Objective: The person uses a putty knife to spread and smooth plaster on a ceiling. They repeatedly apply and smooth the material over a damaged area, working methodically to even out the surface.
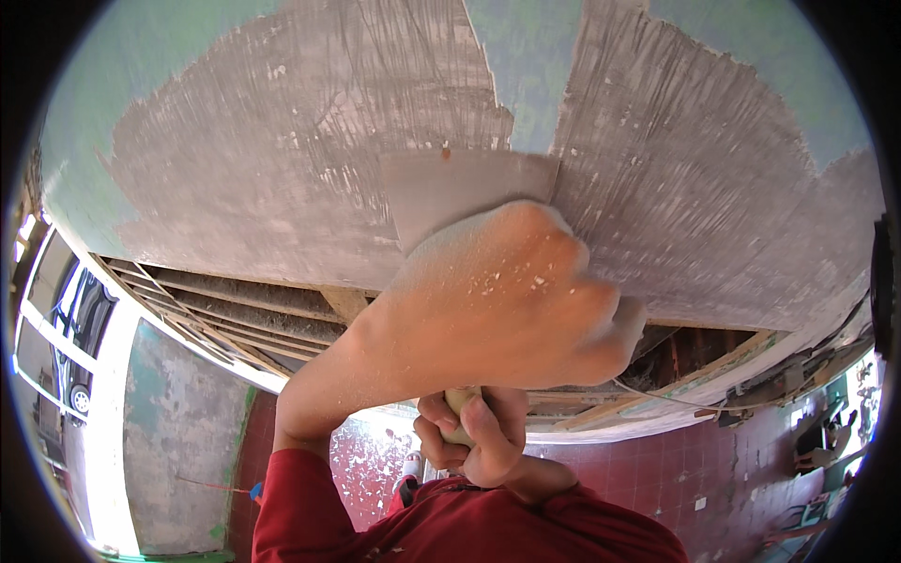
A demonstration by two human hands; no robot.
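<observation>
A scraper with a wide grey blade (469, 183) lies with its far edge against a painted surface (310, 141). A strip of pale green paint (533, 75) ends right at the blade, between bare grey-brown scraped areas. My left hand (516, 291), dusted with pale flecks, is closed just behind the blade; its fingers are mostly hidden from this side. Lower down, my right hand (483, 436) wraps round a yellowish handle (460, 413), which seems to belong to the same scraper, though my left hand covers the part between.
Openings with bare wooden slats (244, 305) border the scraped surface's near edge. A thin cable (694, 403) hangs at the right. Below are a red tiled floor (638, 479) with pale flakes, a patchy wall (178, 432) at the left, and a car (80, 319) outside.
</observation>
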